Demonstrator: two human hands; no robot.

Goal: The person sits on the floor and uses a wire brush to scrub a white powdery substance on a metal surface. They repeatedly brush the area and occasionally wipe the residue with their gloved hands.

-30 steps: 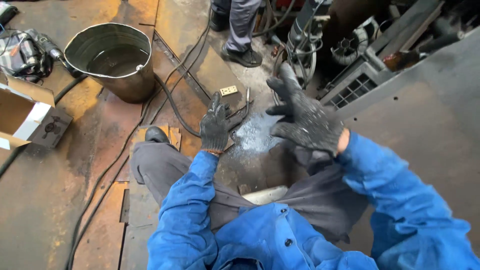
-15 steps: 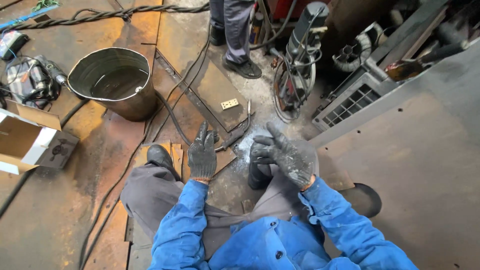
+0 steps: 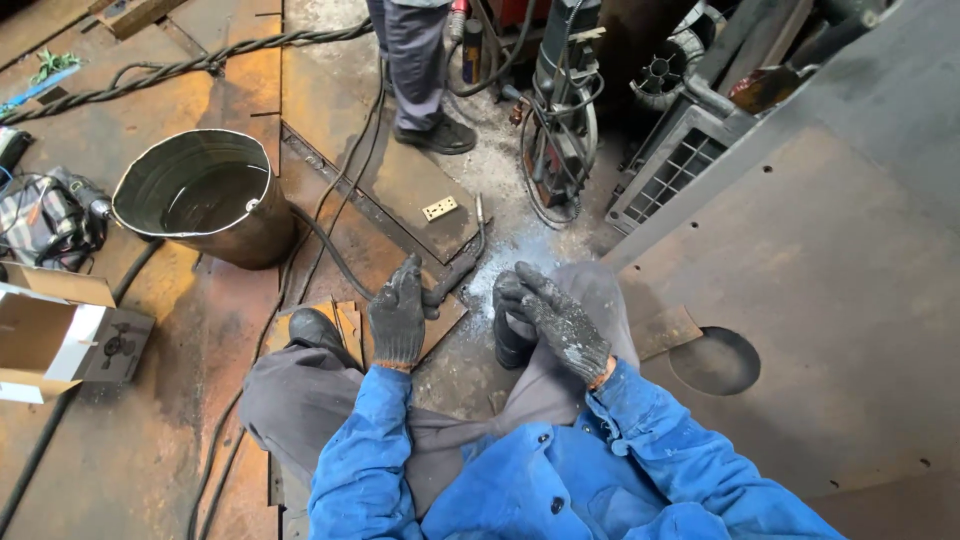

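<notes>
Large grey steel plate [image 3: 820, 300] at right, round hole cut in it. Dented round metal bucket [image 3: 205, 198] of water at left, on rusty floor. Right gloved hand [image 3: 560, 320] open, fingers spread, over knee. Left gloved hand [image 3: 398, 318] open, empty, raised.

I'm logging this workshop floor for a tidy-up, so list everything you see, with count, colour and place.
metal bucket: one, grey, holds water, upper left
cardboard box: one, brown and white, open, left edge
cables: several, black, trailing across the rusty floor
drilling machine: one, dark, upper centre
steel plate: one, brown-grey, round hole cut in it, right
standing person: one, grey trousers, black shoes, top centre
left hand: grey glove, open, blue sleeve, centre
right hand: grey glove, open, over the knee
</notes>
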